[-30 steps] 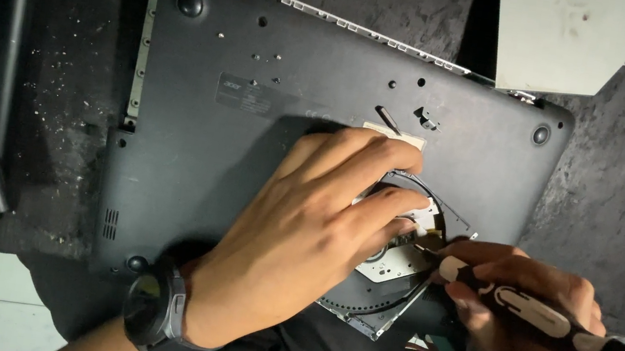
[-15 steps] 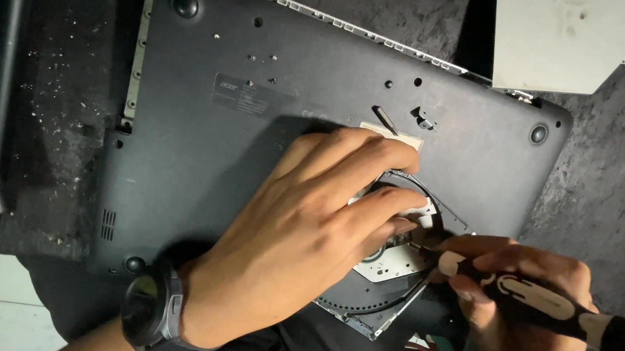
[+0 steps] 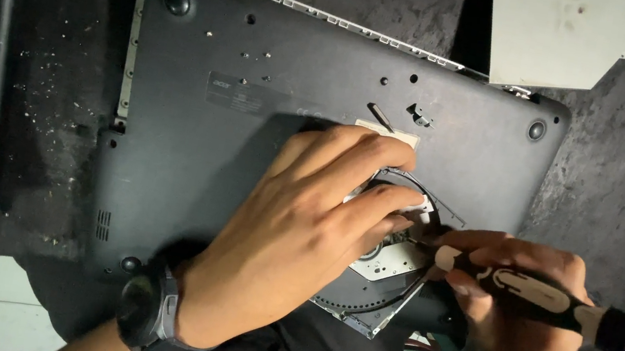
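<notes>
The left hand (image 3: pixel 295 239) was laid flat on the upturned laptop base (image 3: pixel 256 109), its fingers (image 3: pixel 373 209) held close together and pressed onto the optical drive (image 3: pixel 384 273); the drive was seen beneath and just beyond those fingertips, at the near edge of the base; a dark wristwatch (image 3: pixel 147 316) was worn on that wrist. The right hand (image 3: pixel 523 314) was wrapped around a black-and-cream screwdriver (image 3: pixel 534 295), the fingers curled tight on its handle; the tip was pointed at the drive, just beside the left fingertips. A pale rectangular panel (image 3: pixel 556 34) was seen well beyond both hands.
</notes>
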